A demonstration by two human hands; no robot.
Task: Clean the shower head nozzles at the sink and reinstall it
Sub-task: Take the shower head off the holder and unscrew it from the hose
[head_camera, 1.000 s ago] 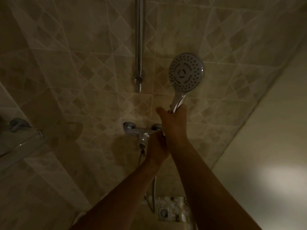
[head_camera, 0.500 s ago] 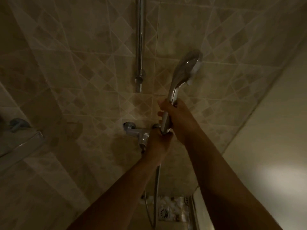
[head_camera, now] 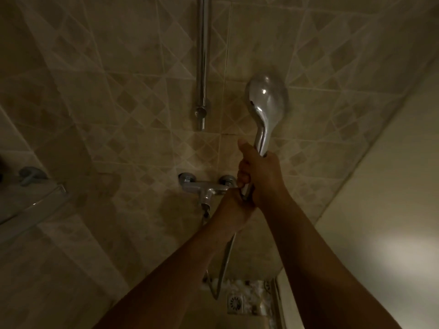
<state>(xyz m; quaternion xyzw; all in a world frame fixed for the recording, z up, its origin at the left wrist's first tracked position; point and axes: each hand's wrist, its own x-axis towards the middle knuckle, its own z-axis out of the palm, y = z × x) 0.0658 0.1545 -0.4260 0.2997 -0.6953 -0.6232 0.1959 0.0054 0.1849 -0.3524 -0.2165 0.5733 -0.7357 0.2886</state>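
Tiles (head_camera: 118,91) in a beige diamond pattern covered the dim wall ahead of me, with the chrome rail (head_camera: 203,67) running up it and the mixer tap (head_camera: 206,186) fixed lower down. A second earlier the shower head (head_camera: 267,100) had shown me its nozzle face. By this moment it had turned over in my grip, so only its shiny rounded back faced me and the nozzles pointed at the wall.

I took that twist to be the head being unscrewed from the hose (head_camera: 224,264), which meant the cleaning at the sink had not yet begun. The joint itself was hidden, so I could not say whether it had come free.

My right hand (head_camera: 259,176) was wrapped round the handle, thumb up, holding the head upright above my fist and just in front of the wall, to the right of the rail.

My left hand (head_camera: 234,210) sat directly beneath, touching the right one at the bottom end of the handle. Its fingers were out of sight, so I could not tell what they gripped. The hose hung from under it in a loop towards the floor drain (head_camera: 235,302).
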